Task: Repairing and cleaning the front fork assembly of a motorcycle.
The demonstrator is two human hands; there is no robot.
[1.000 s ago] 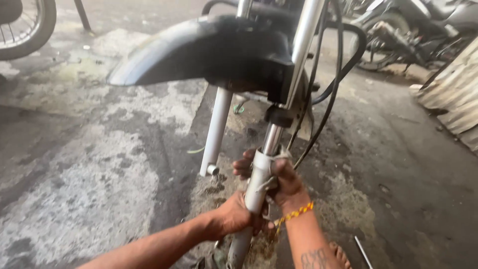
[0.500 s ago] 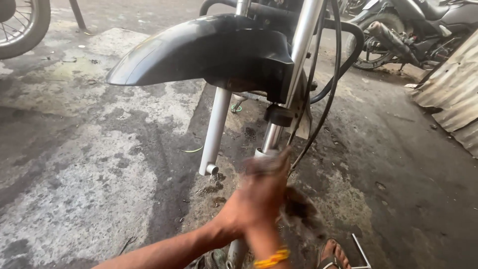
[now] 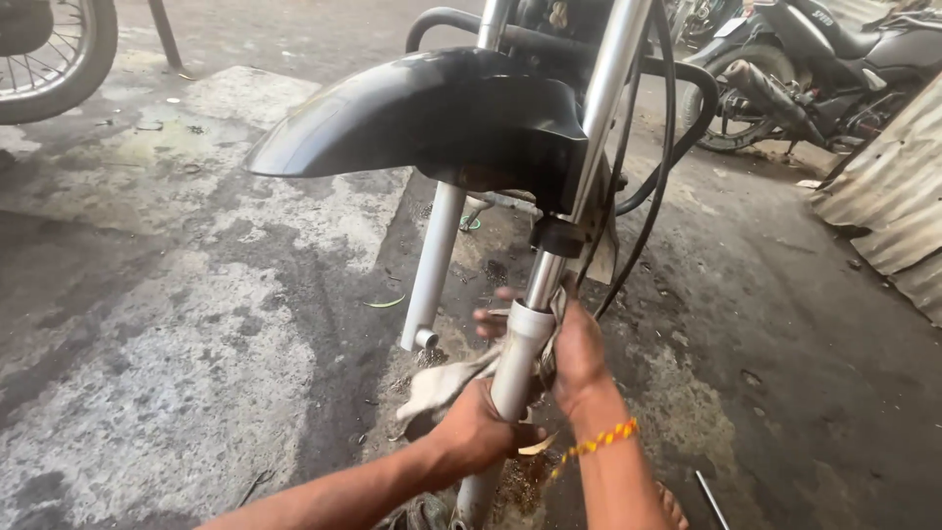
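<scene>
At the far left a spoked wheel (image 3: pixel 44 54) is sitting on the stained concrete floor (image 3: pixel 147 393). Moving in, the black mudguard (image 3: pixel 432 123) is hanging over two silver fork legs with no wheel between them. The left-hand fork leg (image 3: pixel 432 265) is ending bare above the ground. Your left hand (image 3: pixel 471 432) is closing around the lower part of the nearer fork leg (image 3: pixel 515 363) — fingers wrapped tight on the pale grey tube, with a dirty rag (image 3: pixel 437 383) sticking out beside your knuckles. That tube is looking dull and scuffed below, shiny chrome above its black collar. Your right hand (image 3: pixel 574 353) is cupping the same leg from the other side, gripping it — an orange bead bracelet (image 3: pixel 594 444) is circling the wrist. Black cables (image 3: pixel 657 186) are dangling just beside. Farther right, a parked motorcycle (image 3: pixel 814 69) and corrugated sheets (image 3: pixel 893 186) are standing.
</scene>
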